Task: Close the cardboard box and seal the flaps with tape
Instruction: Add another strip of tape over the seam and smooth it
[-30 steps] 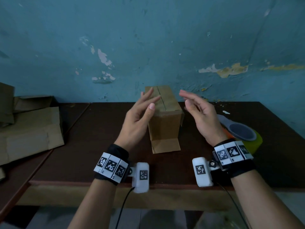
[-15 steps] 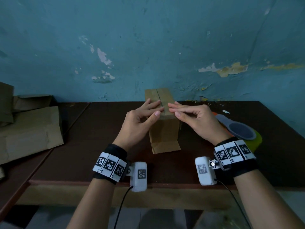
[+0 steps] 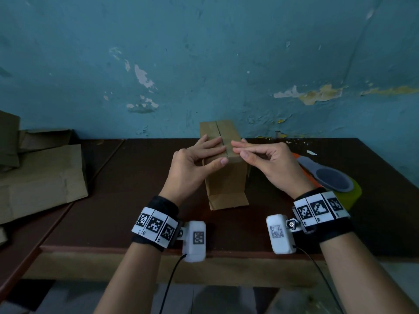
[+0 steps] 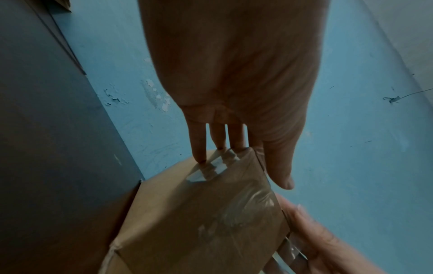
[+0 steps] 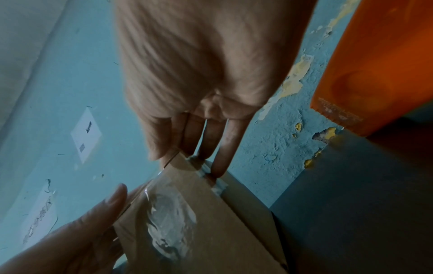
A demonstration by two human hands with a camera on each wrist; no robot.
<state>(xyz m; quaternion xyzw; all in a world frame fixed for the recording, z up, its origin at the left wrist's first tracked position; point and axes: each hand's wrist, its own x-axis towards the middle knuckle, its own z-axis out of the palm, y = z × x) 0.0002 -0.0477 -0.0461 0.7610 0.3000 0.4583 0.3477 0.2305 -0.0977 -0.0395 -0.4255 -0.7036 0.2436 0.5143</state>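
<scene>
A tall, narrow cardboard box (image 3: 226, 182) stands upright mid-table, its two top flaps folded down and meeting at a seam. My left hand (image 3: 221, 151) lays straight fingers on the left flap, with the thumb against the front face. My right hand (image 3: 240, 152) lays straight fingers on the right flap. In the left wrist view, my fingertips (image 4: 199, 155) press a strip of clear tape (image 4: 208, 170) at the box's top edge. In the right wrist view, my fingers (image 5: 220, 157) press beside more wrinkled clear tape (image 5: 171, 222) on the box (image 5: 222, 241).
A tape dispenser (image 3: 326, 177), orange and grey with a yellow-green roll (image 3: 350, 196), lies on the dark table (image 3: 136, 211) just right of my right hand. Flattened cardboard (image 3: 40, 177) is stacked at the left. A blue wall stands close behind the box.
Both hands were raised apart beside the box top one second ago. They have come down and inward, and their fingers now lie flat on the top flaps.
</scene>
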